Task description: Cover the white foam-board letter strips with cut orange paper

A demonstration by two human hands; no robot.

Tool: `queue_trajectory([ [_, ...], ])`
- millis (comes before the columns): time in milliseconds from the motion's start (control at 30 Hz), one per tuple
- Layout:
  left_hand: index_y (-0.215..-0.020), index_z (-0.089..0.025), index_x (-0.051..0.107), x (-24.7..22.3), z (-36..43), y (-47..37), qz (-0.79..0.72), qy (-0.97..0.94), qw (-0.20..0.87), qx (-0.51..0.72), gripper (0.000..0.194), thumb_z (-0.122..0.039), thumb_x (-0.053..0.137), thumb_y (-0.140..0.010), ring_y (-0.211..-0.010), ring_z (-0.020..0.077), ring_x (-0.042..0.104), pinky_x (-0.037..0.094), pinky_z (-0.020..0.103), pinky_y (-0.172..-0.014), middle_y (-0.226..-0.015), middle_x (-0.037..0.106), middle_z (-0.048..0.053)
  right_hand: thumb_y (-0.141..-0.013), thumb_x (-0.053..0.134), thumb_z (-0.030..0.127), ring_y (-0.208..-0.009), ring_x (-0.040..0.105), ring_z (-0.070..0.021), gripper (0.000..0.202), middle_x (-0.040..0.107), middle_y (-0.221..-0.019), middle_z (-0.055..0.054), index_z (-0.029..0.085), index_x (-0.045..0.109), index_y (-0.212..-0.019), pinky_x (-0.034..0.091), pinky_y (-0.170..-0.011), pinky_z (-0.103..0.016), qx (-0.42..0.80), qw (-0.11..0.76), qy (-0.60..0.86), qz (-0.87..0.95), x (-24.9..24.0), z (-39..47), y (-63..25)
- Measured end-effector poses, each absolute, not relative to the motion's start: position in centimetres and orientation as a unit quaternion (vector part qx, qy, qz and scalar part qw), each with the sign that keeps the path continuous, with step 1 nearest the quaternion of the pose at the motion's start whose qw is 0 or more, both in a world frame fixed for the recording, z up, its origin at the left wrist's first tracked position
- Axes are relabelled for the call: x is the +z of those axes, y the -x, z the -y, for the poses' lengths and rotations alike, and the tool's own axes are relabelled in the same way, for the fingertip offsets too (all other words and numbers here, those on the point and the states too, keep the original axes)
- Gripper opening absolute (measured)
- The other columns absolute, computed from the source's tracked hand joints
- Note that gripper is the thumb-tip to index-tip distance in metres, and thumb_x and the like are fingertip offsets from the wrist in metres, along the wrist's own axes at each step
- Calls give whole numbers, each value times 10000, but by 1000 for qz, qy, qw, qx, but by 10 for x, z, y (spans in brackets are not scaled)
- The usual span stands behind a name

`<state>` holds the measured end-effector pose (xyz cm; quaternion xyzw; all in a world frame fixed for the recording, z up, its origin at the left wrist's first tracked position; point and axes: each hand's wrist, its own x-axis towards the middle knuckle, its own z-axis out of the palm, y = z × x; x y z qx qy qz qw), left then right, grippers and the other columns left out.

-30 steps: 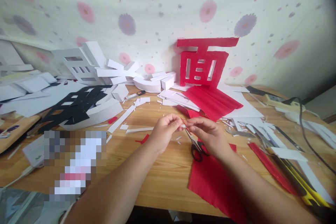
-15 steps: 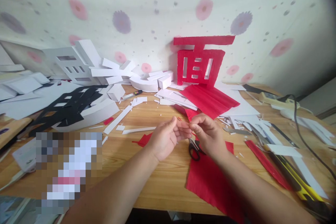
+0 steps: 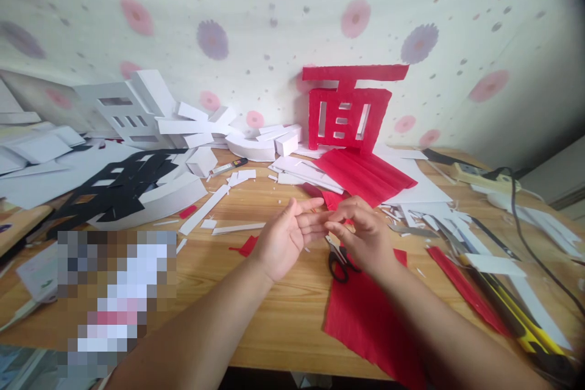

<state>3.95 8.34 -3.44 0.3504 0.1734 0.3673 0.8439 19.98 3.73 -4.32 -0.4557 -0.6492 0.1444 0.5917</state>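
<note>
My left hand [image 3: 286, 237] is open above the wooden table, palm turned up and fingers stretched out to the right. At its fingertips, my right hand [image 3: 363, 234] has thumb and forefinger brought together in a pinch; what they hold, if anything, is too small to make out. Black-handled scissors [image 3: 338, 265] lie under the right hand, partly hidden by it. Beneath them spreads a sheet of red crepe paper [image 3: 361, 323]. Behind the hands stands a red-covered cut-out character [image 3: 350, 116], with more folded red paper [image 3: 368, 173] at its foot.
White foam pieces [image 3: 150, 103] and a black cut-out [image 3: 119, 183] crowd the left. A small utility knife [image 3: 228, 167] lies mid-table. To the right are a red strip [image 3: 466, 286], a yellow-black cutter [image 3: 525, 323], white offcuts and a power strip [image 3: 484, 177] with its cable.
The left fingers have spread and straightened, with the forefinger now raised. My right hand stays beside them, still pinched, its fingers slightly shifted. Objects on the table have not moved.
</note>
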Motion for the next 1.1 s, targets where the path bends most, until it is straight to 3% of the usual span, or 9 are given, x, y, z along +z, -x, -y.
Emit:
queue_trajectory([
  [133, -1193, -116, 621, -34, -82, -38, -163, -362, 848, 352, 581, -587, 488, -879, -1013, 244, 669, 459, 380, -940, -1080, 717, 181, -849, 635, 185, -683, 553, -164, 109, 566, -750, -27, 262, 709, -868, 457, -596, -305, 16, 569, 464, 679, -45, -38, -200],
  [267, -1243, -113, 586, -35, -81, -38, -150, -381, 846, 342, 653, -630, 496, -853, -1070, 261, 644, 444, 391, -956, -1130, 697, 188, -883, 572, 194, -726, 568, -177, 114, 579, -788, -43, 232, 673, -844, 465, -618, -317, -29, 533, 477, 698, -47, -39, -202],
  [367, -1250, -126, 565, -37, -80, -39, -150, -411, 829, 348, 622, -607, 509, -860, -1094, 265, 635, 430, 409, -984, -1139, 693, 179, -892, 566, 230, -686, 532, -163, 135, 557, -729, -23, 207, 603, -765, 433, -614, -300, 51, 550, 496, 670, -48, -41, -204],
  [467, -1153, -153, 601, -40, -79, -40, -208, -485, 759, 383, 432, -483, 568, -878, -1016, 235, 664, 450, 399, -967, -1036, 723, 128, -880, 611, 334, -627, 470, -137, 193, 514, -680, 6, 205, 571, -742, 385, -589, -272, 246, 613, 476, 581, -48, -43, -204],
  [567, -1049, -168, 640, -42, -79, -40, -263, -610, 608, 436, 248, -334, 624, -866, -916, 180, 669, 495, 332, -882, -946, 712, 75, -823, 684, 414, -622, 445, -127, 252, 503, -657, 16, 201, 591, -727, 374, -606, -263, 430, 659, 394, 475, -48, -43, -199],
  [667, -985, -170, 662, -40, -78, -40, -246, -723, 425, 487, 143, -196, 628, -849, -851, 138, 652, 504, 271, -804, -908, 686, 50, -767, 745, 418, -644, 469, -127, 261, 534, -646, 11, 191, 635, -704, 387, -649, -264, 534, 664, 325, 409, -46, -41, -191],
  [800, -909, -166, 655, -37, -76, -40, -226, -755, 324, 523, 93, -142, 662, -819, -790, 117, 645, 504, 240, -744, -842, 674, 29, -752, 770, 378, -656, 482, -117, 234, 565, -656, 9, 183, 664, -680, 389, -669, -254, 586, 650, 300, 379, -44, -37, -182],
  [1100, -766, -174, 612, -42, -78, -40, -250, -738, 343, 524, 81, -127, 665, -807, -732, 118, 631, 496, 240, -697, -753, 660, 3, -744, 782, 365, -657, 510, -113, 218, 595, -645, 6, 181, 689, -674, 393, -684, -239, 574, 644, 326, 387, -49, -38, -181],
])
